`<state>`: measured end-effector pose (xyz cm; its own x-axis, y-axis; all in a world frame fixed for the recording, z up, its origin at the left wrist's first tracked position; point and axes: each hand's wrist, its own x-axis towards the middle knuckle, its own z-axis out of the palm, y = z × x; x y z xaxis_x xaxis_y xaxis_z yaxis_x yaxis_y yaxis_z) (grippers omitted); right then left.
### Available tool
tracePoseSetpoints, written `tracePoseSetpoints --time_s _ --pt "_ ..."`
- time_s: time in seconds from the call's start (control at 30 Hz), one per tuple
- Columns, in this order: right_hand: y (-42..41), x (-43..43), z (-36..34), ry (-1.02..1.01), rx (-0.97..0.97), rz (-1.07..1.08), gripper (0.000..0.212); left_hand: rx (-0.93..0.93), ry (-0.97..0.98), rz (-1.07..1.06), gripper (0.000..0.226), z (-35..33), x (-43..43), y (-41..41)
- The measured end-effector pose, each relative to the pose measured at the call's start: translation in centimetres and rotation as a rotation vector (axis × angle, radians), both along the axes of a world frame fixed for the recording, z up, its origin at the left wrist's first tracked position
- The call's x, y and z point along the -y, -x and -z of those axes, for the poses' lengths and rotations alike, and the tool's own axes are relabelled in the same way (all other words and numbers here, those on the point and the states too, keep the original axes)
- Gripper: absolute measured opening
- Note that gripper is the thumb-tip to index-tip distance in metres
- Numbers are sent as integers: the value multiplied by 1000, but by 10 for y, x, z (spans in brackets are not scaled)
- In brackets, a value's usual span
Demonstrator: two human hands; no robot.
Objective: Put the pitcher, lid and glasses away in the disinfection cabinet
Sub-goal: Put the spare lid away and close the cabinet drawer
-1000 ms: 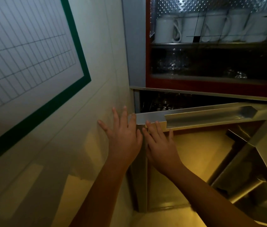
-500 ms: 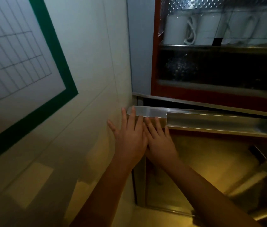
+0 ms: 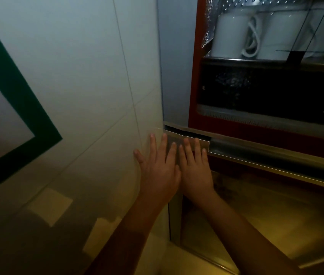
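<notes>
1. Closing further than half a second ago, the lower door [image 3: 256, 215] of the disinfection cabinet [image 3: 193, 76] now leaves only a thin dark gap [image 3: 185, 132] at its upper left corner. A second ago that gap was wide and showed the inside.
2. The left hand [image 3: 159, 171] lies flat with its fingers straight and a little spread. It straddles the door's left corner and the tiled wall [image 3: 97, 76] beside it.
3. The right hand [image 3: 194, 171] touches the left one side by side. It is also flat, with its fingertips [image 3: 196, 141] on the steel strip [image 3: 189, 142] along the door's top, just left of the recessed handle [image 3: 266, 153].
4. Neither hand holds anything; both press on surfaces.
5. Pitcher, lid and glasses cannot be made out. Faint glints [image 3: 230, 82] show on the dark shelf behind the upper glass door [image 3: 276, 92], too dim to name.
6. White mugs [image 3: 230, 34] stand in a row on the shelf above, inside the red frame.
7. A green-bordered chart [image 3: 18, 96] hangs on the wall at far left.
</notes>
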<state>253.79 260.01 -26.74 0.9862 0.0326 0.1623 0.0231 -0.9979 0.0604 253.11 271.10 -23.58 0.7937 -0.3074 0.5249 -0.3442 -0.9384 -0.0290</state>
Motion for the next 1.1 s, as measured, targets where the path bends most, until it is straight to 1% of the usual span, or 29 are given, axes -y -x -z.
tracePoseSetpoints --time_s 0.07,0.27,0.37,0.5,0.77,1.1 --pt "2 0 0 13 24 -6 71 -11 -1 0 54 0 0 0" --pt "8 11 -11 16 -41 -11 68 -31 -5 7 53 0 2 9" --pt "14 12 -21 -27 -32 -28 66 -32 5 22 53 1 1 14" --pt "31 13 -32 -137 -22 -20 65 -34 46 53 53 -2 -2 25" --pt "88 18 -45 -228 51 107 62 -17 60 168 54 -6 -1 58" --pt "179 8 -40 -284 39 308 61 -84 60 344 52 8 -11 113"
